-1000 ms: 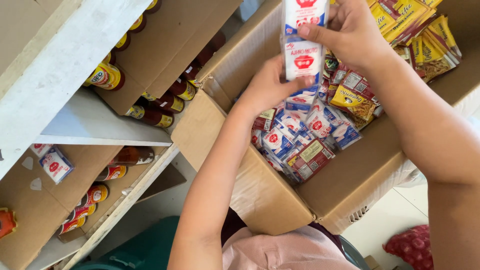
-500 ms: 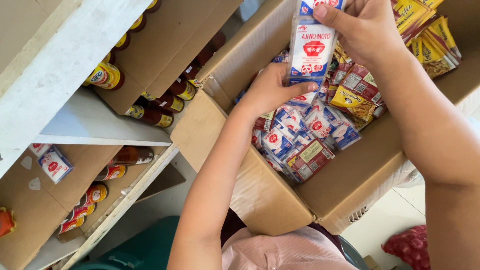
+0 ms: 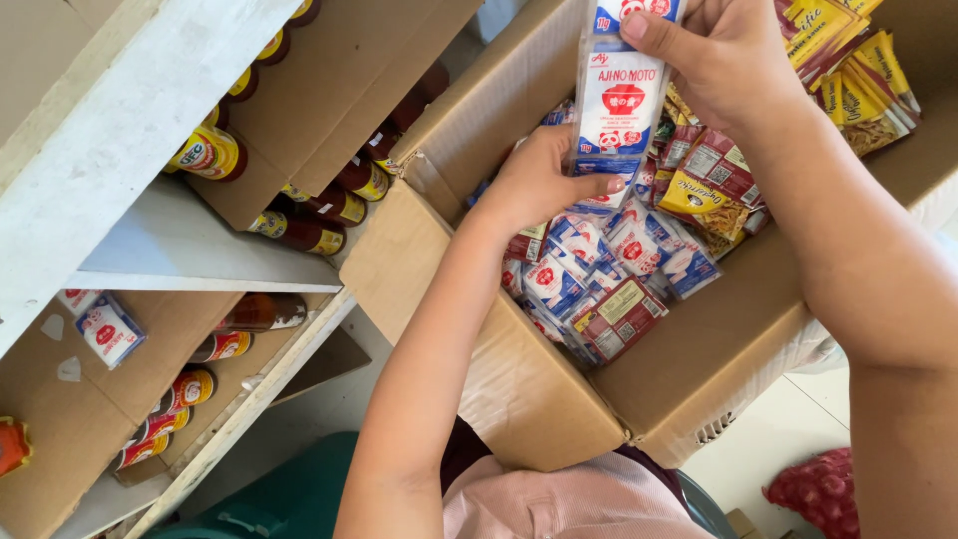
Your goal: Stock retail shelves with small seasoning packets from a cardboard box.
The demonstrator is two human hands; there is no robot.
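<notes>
Sachet strip (image 3: 621,95): a hanging run of small white-and-blue packets with red marks, joined end to end, held upright over the open carton (image 3: 519,389). In the head view, the only one, the right hand (image 3: 723,60) pinches the strip near its top, thumb across the front and fingers behind. The left hand (image 3: 539,180) closes thumb and fingers on its lower end, just above the packets lying in the carton.

The strip looks light and limp, thin glossy film that would likely slip under a loose hold and tear at the seams between packets if tugged. The flat sealed edges seem the safest places to grip, with both ends supported so it does not fold.

The carton is plain brown corrugated board, flaps open, holding more white-and-blue sachets (image 3: 599,255), dark red packets (image 3: 619,319) and yellow packets (image 3: 848,70), all flat and shiny. To the left, a white wooden shelf (image 3: 170,240) carries trays of sauce bottles (image 3: 319,205) lying on their sides, with rounded dark bodies and yellow labels.
</notes>
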